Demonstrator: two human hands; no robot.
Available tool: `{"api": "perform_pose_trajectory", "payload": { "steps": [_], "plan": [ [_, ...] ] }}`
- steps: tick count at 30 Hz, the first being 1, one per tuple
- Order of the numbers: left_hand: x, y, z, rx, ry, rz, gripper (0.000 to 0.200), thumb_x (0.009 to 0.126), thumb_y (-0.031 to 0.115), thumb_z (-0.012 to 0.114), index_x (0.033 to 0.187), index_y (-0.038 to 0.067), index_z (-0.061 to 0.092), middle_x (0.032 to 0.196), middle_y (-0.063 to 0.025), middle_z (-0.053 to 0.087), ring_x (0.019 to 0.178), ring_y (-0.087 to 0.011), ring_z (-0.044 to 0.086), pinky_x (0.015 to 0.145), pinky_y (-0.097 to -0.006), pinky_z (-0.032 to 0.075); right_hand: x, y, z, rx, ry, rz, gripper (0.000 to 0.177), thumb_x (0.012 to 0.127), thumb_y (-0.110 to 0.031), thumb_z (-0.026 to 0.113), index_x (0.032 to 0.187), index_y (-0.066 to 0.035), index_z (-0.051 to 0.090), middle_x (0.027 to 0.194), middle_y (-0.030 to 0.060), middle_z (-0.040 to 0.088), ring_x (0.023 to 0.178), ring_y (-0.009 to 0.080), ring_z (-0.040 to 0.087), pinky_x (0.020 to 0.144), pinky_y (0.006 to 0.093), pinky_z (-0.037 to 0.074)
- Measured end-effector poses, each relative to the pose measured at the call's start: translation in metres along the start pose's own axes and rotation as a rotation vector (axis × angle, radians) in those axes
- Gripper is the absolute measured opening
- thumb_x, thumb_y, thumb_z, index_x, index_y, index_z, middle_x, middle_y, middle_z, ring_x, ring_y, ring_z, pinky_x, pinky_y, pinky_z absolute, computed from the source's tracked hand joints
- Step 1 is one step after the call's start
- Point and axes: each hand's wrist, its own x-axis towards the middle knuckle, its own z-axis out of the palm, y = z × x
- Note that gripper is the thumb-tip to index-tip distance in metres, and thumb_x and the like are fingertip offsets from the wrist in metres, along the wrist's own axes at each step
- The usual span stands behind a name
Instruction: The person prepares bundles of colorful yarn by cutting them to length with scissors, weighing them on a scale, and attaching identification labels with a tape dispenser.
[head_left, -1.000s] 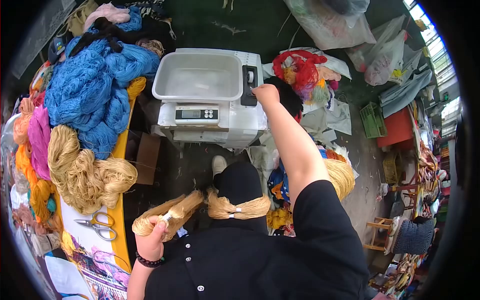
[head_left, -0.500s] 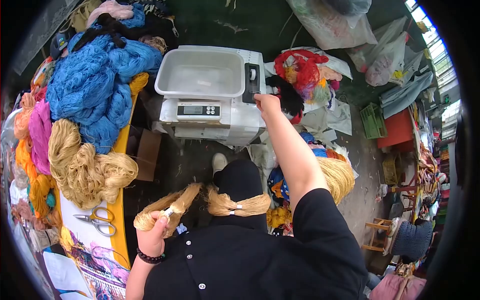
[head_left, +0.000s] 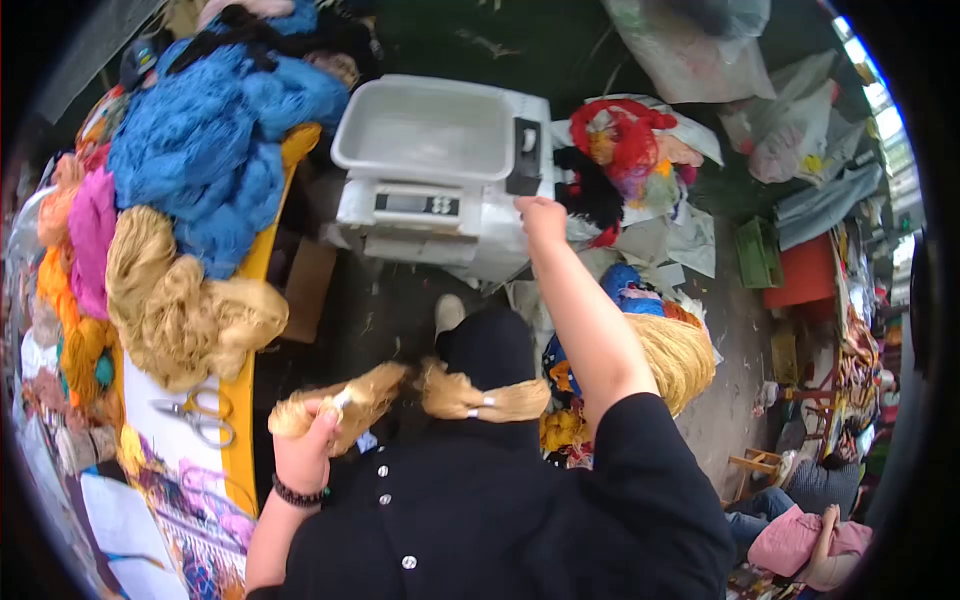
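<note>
My left hand point(head_left: 318, 440) is closed around a tan thread skein point(head_left: 368, 398) that has a white band near my thumb. Another tan skein point(head_left: 520, 400), also banded in white, lies across my dark-clothed leg. Ahead, my right hand point(head_left: 543, 218) is pinched just below the near end of a black tape dispenser point(head_left: 524, 165); anything between its fingertips is too small to make out. Left of the dispenser, a translucent white plastic tub point(head_left: 425, 130) rests on a digital scale point(head_left: 418, 205) with a grey display.
On the left table point(head_left: 240, 430) lie blue yarn point(head_left: 190, 130), a heap of tan thread point(head_left: 180, 300) and scissors point(head_left: 205, 415). Red and black yarn point(head_left: 620, 135) sits right of the scale. A large tan bundle point(head_left: 675, 360) is beside my right arm. Another person point(head_left: 800, 530) sits at lower right.
My right hand has drawn slightly back from the dispenser, toward me. My left hand keeps its skein. The whole view has shifted, and more of the person at lower right shows.
</note>
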Motion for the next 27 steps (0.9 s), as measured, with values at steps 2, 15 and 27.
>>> {"api": "perform_pose_trajectory", "payload": {
  "steps": [2, 15, 27],
  "plan": [
    [0.002, 0.005, -0.001, -0.073, 0.036, -0.007, 0.010, 0.083, 0.007, 0.063, 0.091, 0.001, 0.063, 0.073, -0.0006, 0.059, 0.064, -0.0060, 0.053, 0.056, -0.0190, 0.041, -0.074, -0.056, 0.000, 0.048, -0.209, 0.064, 0.016, 0.076, -0.012, 0.069, 0.088, -0.001, 0.068, 0.074, 0.0006, 0.061, 0.066, 0.0095, 0.051, 0.060, 0.0248, 0.040],
    [-0.020, 0.036, 0.003, -0.167, -0.124, 0.074, 0.012, 0.085, 0.011, 0.063, 0.091, 0.000, 0.064, 0.073, 0.0006, 0.060, 0.064, -0.0050, 0.053, 0.060, -0.0198, 0.043, -0.312, -0.118, 0.015, 0.272, -1.119, -0.171, 0.014, 0.079, -0.006, 0.068, 0.093, -0.003, 0.068, 0.118, 0.0073, 0.053, 0.107, 0.0143, 0.049, 0.091, 0.0283, 0.039],
    [-0.041, 0.035, -0.012, -0.263, -0.173, -0.046, 0.008, 0.085, 0.010, 0.063, 0.088, 0.002, 0.064, 0.072, 0.0002, 0.060, 0.063, -0.0048, 0.053, 0.056, -0.0191, 0.042, -0.331, -0.134, 0.007, -0.256, -0.794, -1.174, 0.032, 0.073, -0.012, 0.072, 0.102, -0.008, 0.061, 0.105, 0.0079, 0.062, 0.097, 0.0265, 0.057, 0.090, 0.0385, 0.040]
  ]
}}
